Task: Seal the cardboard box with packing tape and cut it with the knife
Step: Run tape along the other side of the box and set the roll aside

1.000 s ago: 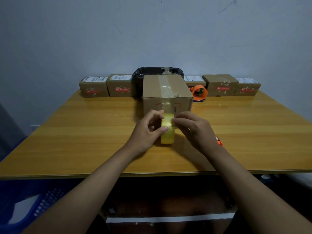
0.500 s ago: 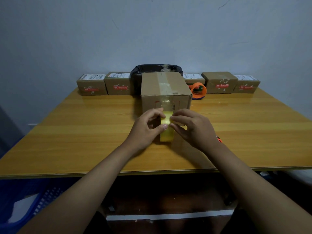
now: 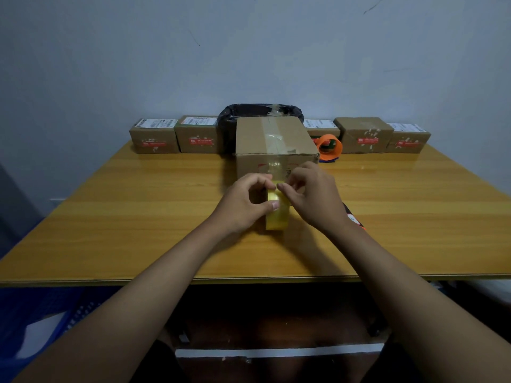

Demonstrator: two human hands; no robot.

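A cardboard box (image 3: 260,139) stands mid-table with clear tape along its top seam and down its front. Just in front of it a yellowish roll of packing tape (image 3: 277,217) stands on edge on the table. My left hand (image 3: 243,201) grips the roll from the left, thumb on its face. My right hand (image 3: 312,194) pinches at the top of the roll, fingertips meeting my left forefinger. Behind my right wrist lies a black and orange knife (image 3: 355,218), mostly hidden.
Several small cardboard parcels (image 3: 154,139) line the back edge of the wooden table (image 3: 138,217). An orange tape dispenser (image 3: 329,147) sits right of the box, a black bag-lined bin (image 3: 257,111) behind it. A blue crate (image 3: 41,327) is below left.
Both hands have lifted slightly with the roll's top edge; my right fingers have bunched into a tighter pinch at the tape's top. The box has stayed put.
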